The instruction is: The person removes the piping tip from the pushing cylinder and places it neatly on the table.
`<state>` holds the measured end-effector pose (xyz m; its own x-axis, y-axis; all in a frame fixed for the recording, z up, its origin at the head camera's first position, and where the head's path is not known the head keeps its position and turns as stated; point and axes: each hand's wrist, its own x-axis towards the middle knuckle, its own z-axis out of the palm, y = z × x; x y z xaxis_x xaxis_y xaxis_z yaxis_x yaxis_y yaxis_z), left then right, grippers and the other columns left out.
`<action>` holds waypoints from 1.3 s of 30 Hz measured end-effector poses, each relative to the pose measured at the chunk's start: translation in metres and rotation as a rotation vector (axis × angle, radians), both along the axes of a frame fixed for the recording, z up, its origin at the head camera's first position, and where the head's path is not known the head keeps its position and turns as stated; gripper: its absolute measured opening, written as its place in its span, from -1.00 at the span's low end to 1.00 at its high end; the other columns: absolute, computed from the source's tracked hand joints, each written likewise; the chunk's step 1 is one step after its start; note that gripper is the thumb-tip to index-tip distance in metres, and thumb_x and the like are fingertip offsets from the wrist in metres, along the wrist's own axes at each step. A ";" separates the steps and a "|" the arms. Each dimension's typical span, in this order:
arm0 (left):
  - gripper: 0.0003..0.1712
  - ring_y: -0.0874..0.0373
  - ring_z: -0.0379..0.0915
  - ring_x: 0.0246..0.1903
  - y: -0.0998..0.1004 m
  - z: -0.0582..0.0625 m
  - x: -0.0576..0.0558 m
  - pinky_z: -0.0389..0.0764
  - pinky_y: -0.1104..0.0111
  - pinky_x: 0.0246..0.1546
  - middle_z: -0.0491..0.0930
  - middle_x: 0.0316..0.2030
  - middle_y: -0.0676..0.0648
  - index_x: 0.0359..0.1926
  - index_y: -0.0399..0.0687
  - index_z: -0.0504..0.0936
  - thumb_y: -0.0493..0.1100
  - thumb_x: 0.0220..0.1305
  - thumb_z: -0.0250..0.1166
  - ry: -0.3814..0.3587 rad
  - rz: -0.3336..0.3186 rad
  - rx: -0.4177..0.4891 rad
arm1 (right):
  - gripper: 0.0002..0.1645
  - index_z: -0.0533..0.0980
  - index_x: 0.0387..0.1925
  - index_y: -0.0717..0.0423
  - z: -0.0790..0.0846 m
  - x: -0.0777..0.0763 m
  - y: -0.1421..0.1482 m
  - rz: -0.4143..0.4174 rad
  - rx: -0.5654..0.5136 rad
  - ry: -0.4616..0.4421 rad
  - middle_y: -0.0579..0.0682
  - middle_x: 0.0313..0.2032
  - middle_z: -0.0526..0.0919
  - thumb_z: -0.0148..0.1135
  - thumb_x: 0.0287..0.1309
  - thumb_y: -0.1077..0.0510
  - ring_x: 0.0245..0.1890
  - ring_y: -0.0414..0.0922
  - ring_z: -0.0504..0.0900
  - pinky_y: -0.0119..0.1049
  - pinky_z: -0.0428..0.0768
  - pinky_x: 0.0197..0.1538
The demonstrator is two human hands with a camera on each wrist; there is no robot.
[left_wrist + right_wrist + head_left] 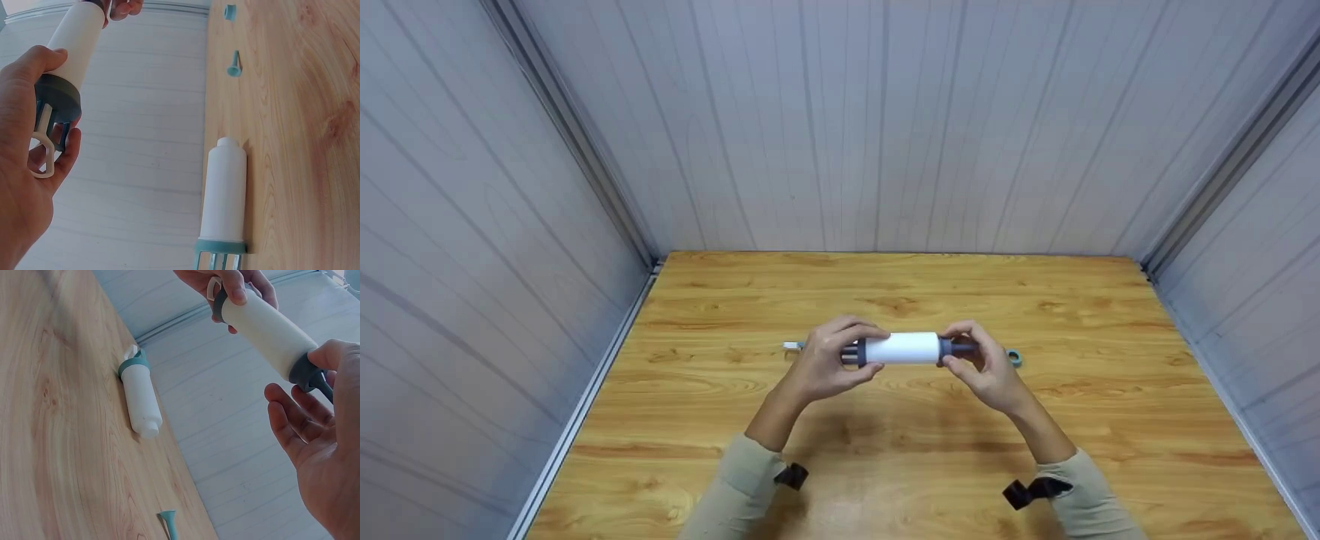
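Note:
My two hands hold a white syringe-like tube (903,348) level above the table. The left hand (821,364) grips its left end, thumb and fingers around the dark grey collar (59,93) and slotted end. A white loop (48,163) sticks out there, beside the left fingers. At the other end, my right hand (990,371) pinches the dark grey cap (304,371) between thumb and fingers. The cap's thin dark nozzle (964,348) points right, towards the right palm. In the right wrist view several right fingers stand off the tube.
Behind the held tube, a similar white tube (223,191) with a teal collar (220,246) lies on the wooden table (900,480). In line with it lie a teal funnel-shaped nozzle (235,67) and a teal ring (1014,358). Pale panel walls (840,127) enclose the back and sides.

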<state>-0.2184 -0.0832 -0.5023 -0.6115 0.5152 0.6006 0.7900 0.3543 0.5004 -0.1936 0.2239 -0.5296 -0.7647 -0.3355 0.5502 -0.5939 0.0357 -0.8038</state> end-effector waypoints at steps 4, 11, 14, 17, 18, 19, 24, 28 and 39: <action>-0.58 -0.08 0.81 0.11 0.000 -0.001 0.000 0.89 0.12 0.09 0.83 0.10 -0.16 0.16 -0.07 0.85 -0.21 0.28 0.66 0.001 0.003 -0.002 | -0.57 0.42 0.24 0.58 0.000 0.000 0.000 0.005 0.000 -0.002 -0.23 0.17 0.63 0.17 0.39 0.64 0.03 -0.34 0.79 -0.47 0.81 0.07; -0.57 -0.09 0.81 0.12 0.000 0.000 0.000 0.88 0.11 0.11 0.83 0.10 -0.16 0.16 -0.06 0.85 -0.20 0.28 0.66 0.002 0.000 -0.010 | -0.65 0.45 0.24 0.54 0.000 -0.001 0.000 0.001 0.004 -0.006 -0.20 0.10 0.68 0.07 0.50 0.59 -0.03 -0.31 0.79 -0.42 0.84 0.02; -0.56 -0.08 0.80 0.12 0.000 0.001 0.000 0.88 0.10 0.11 0.83 0.10 -0.15 0.17 -0.05 0.85 -0.19 0.28 0.66 0.009 -0.006 -0.015 | -0.69 0.47 0.19 0.53 0.000 -0.002 0.000 -0.001 0.006 0.004 -0.21 0.04 0.69 0.06 0.51 0.60 -0.08 -0.33 0.79 -0.45 0.83 -0.02; -0.56 -0.07 0.79 0.12 0.000 0.001 0.000 0.88 0.11 0.10 0.83 0.10 -0.14 0.17 -0.04 0.85 -0.19 0.28 0.67 0.011 -0.007 -0.019 | -0.71 0.48 0.18 0.52 0.000 -0.002 0.000 -0.003 0.006 0.004 -0.22 0.02 0.69 0.07 0.52 0.59 -0.08 -0.33 0.78 -0.46 0.83 -0.03; -0.56 -0.07 0.79 0.12 0.000 0.001 0.000 0.88 0.11 0.10 0.83 0.10 -0.14 0.17 -0.04 0.84 -0.19 0.28 0.67 0.010 -0.007 -0.020 | -0.71 0.48 0.18 0.51 0.000 -0.001 0.000 -0.006 0.006 0.001 -0.22 0.02 0.69 0.08 0.51 0.59 -0.08 -0.33 0.78 -0.46 0.83 -0.03; -0.56 -0.07 0.79 0.12 0.000 0.000 0.000 0.88 0.11 0.10 0.83 0.10 -0.14 0.17 -0.04 0.85 -0.20 0.28 0.67 0.008 -0.006 -0.021 | -0.71 0.48 0.18 0.51 0.000 -0.001 0.000 -0.008 0.006 -0.002 -0.21 0.02 0.69 0.08 0.52 0.59 -0.08 -0.32 0.78 -0.44 0.83 -0.03; -0.57 -0.06 0.80 0.12 0.000 0.000 0.001 0.88 0.13 0.11 0.83 0.09 -0.14 0.17 -0.05 0.85 -0.19 0.29 0.66 -0.006 -0.004 -0.021 | -0.72 0.48 0.18 0.52 -0.001 0.000 0.000 -0.020 0.009 -0.022 -0.19 0.02 0.69 0.09 0.52 0.57 -0.06 -0.32 0.78 -0.42 0.84 -0.02; -0.59 -0.06 0.80 0.10 0.001 0.000 0.001 0.88 0.14 0.09 0.83 0.08 -0.15 0.16 -0.06 0.85 -0.21 0.30 0.65 -0.002 -0.007 -0.013 | -0.70 0.46 0.20 0.53 -0.002 0.000 0.000 -0.024 0.005 -0.036 -0.17 0.05 0.67 0.10 0.52 0.56 -0.04 -0.32 0.78 -0.43 0.84 0.00; -0.58 -0.07 0.81 0.09 0.000 0.001 0.001 0.89 0.14 0.07 0.84 0.08 -0.15 0.15 -0.06 0.85 -0.22 0.28 0.67 0.019 -0.009 0.002 | -0.63 0.43 0.21 0.58 -0.001 0.001 -0.001 0.003 -0.015 -0.015 -0.24 0.12 0.64 0.15 0.43 0.63 -0.01 -0.34 0.81 -0.43 0.84 0.04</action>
